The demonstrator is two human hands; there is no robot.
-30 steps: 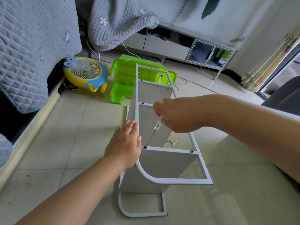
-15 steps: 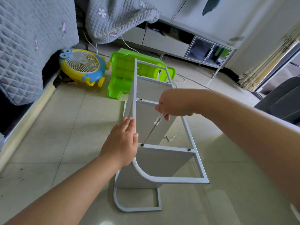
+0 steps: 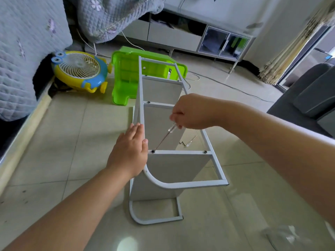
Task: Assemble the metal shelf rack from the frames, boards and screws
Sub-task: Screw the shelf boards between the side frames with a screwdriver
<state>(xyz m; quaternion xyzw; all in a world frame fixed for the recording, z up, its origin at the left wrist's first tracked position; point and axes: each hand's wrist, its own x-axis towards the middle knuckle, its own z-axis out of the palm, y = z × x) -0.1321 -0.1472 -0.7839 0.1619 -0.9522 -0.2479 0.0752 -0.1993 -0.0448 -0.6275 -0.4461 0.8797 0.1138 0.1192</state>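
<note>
At the far left of the frame a grey quilted cover (image 3: 21,57) hangs over a bed edge, and just right of it, in the upper left, a yellow and blue toy-like fan (image 3: 78,69) and an overturned green plastic stool (image 3: 130,77) are seen on the tiled floor (image 3: 72,142). In the centre the white metal shelf rack (image 3: 174,153) is laid on its side, its upper frame facing the camera and three grey boards (image 3: 174,169) set on edge between the two frames. The left hand (image 3: 129,153) is spread flat, fingers together, and pressed against the left rail of the upper frame, just beside a dark screw (image 3: 153,151) at the left end of the nearest crossbar. A screwdriver (image 3: 164,137) with a clear handle is gripped in the closed right hand (image 3: 192,113), its tip seated in that screw and its shaft slanted up to the right. A second screw (image 3: 205,151) is visible at the crossbar's right end. A spare clear-handled tool (image 3: 190,141) and a small hex key (image 3: 182,142) are seen on the floor between the boards. To do this step well, the shaft should probably be brought more upright over the screw head, steady downward pressure kept, and the frame held firmly so that the tip is not slipped out. At the lower right a crumpled clear plastic bag (image 3: 288,236) is seen.
</note>
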